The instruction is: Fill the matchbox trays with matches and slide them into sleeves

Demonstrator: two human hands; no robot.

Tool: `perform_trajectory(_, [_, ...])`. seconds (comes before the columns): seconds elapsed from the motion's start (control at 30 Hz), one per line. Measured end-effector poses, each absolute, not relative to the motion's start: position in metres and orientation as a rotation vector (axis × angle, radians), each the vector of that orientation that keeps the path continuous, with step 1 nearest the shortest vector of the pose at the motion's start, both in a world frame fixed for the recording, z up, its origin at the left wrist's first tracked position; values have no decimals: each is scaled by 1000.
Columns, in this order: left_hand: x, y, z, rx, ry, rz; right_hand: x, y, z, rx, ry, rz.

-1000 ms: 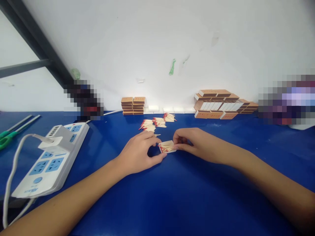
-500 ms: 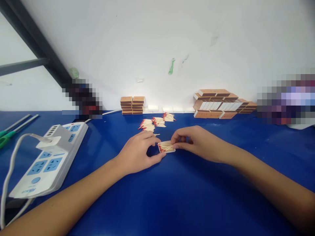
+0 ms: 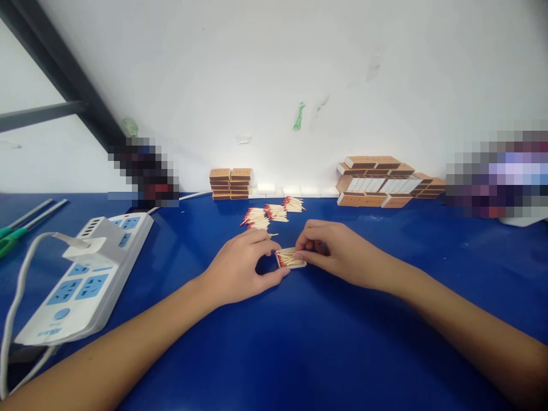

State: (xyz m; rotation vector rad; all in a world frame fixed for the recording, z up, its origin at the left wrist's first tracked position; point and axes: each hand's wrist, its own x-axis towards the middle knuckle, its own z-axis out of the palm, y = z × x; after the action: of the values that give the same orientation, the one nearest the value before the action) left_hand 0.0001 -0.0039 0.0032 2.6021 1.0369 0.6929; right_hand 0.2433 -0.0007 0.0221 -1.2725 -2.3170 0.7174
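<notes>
A small white matchbox tray (image 3: 294,266) lies on the blue table, filled with red-headed matches (image 3: 286,260) whose heads point left. My left hand (image 3: 240,264) grips the tray's left end between thumb and index finger. From the right, my right hand (image 3: 338,248) reaches over the other end, thumb and fingers pinched together on the matches inside; its fingertips cover part of them. Just beyond the tray are loose piles of matches (image 3: 276,213), partly behind my left hand.
Against the wall stand stacked matchboxes (image 3: 231,184) on the left and a larger matchbox stack (image 3: 377,182) on the right. White trays (image 3: 292,191) line the wall between them. A power strip (image 3: 92,285) with a cable and green-handled scissors (image 3: 17,234) lie at left.
My right hand has shifted slightly left, its fingertips now further over the matches in the tray. My left hand keeps its grip in nearly the same place.
</notes>
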Motion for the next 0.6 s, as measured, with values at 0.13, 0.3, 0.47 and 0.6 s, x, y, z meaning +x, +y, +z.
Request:
perform_trajectory(0.13, [1,-5,3,2610,1020,714,242,-3,20,-1241,-2307,730])
perform_trajectory(0.3, [1,-8,2,2625,946,752,234,-9,16,-1175,-2266,730])
perform_trajectory(0.47, [2,-7,3,2633,914,762,232,-11,14,-1156,-2338,717])
perform_trajectory(0.6, [1,-6,5,2632,947,745,236,-10,17,-1122,-2426,539])
